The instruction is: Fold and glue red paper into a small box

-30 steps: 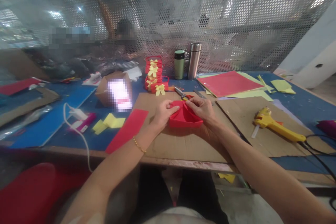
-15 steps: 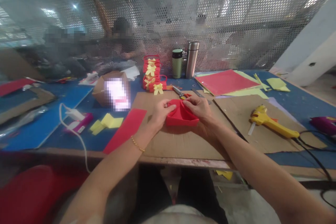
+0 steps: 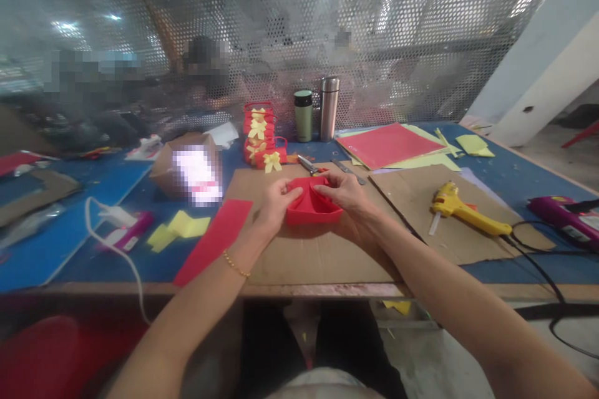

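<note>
Red paper box (image 3: 313,216), open side up, over the near part of a cardboard sheet (image 3: 299,262); contact with the sheet cannot be determined. The left hand (image 3: 275,202) pinches its left rim between thumb and fingers; the right hand (image 3: 350,194) pinches the right rim likewise. Scissors (image 3: 307,165) lie just beyond. Left of the box, a red strip (image 3: 218,237); well to the right, a yellow glue gun (image 3: 463,212) on a second cardboard piece (image 3: 407,199).

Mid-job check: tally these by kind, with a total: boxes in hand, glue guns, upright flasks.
Red paper box, held by left hand and right hand: 1
Yellow glue gun: 1
Upright flasks: 2
Total: 4
</note>
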### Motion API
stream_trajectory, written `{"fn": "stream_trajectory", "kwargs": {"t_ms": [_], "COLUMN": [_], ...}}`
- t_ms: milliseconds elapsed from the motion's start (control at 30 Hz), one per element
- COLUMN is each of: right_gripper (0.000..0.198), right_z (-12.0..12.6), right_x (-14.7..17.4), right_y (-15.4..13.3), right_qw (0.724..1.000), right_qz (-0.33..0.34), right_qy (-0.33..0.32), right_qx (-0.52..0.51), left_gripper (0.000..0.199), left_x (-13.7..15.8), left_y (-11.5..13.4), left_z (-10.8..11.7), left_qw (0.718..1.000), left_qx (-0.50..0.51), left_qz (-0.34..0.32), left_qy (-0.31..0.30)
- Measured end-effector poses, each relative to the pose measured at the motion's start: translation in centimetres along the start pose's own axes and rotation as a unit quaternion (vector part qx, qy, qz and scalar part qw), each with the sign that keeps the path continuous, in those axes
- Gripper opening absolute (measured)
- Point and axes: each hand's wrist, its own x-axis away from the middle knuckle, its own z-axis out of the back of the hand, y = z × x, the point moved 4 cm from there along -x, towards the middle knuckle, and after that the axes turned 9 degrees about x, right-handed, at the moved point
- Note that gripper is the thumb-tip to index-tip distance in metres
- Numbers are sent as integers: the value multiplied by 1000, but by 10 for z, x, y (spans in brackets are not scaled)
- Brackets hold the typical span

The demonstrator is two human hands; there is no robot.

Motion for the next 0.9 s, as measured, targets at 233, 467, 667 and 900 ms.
{"fn": "stream_trajectory", "kwargs": {"t_ms": [233, 467, 667, 900], "right_gripper": [36, 45, 36, 31], "right_z": [0, 4, 7, 12], "right_x": [1, 9, 7, 2], "right_y": [1, -9, -7, -2], "right_qw": [1000, 997, 997, 996], "right_qz": [-5, 61, 52, 51], "right_qy": [-12, -21, -45, -25], "right_qx": [-21, 50, 30, 66], "left_gripper": [32, 20, 14, 13], "left_x": [1, 14, 11, 11], "left_y": [1, 10, 8, 2], "left_z": [-1, -7, -7, -11], "left_qw": [1000, 995, 999, 984], "left_qx": [-2, -94, -34, 124], "left_qz": [-1, -7, 19, 125], "left_qy": [7, -22, -11, -36]}}
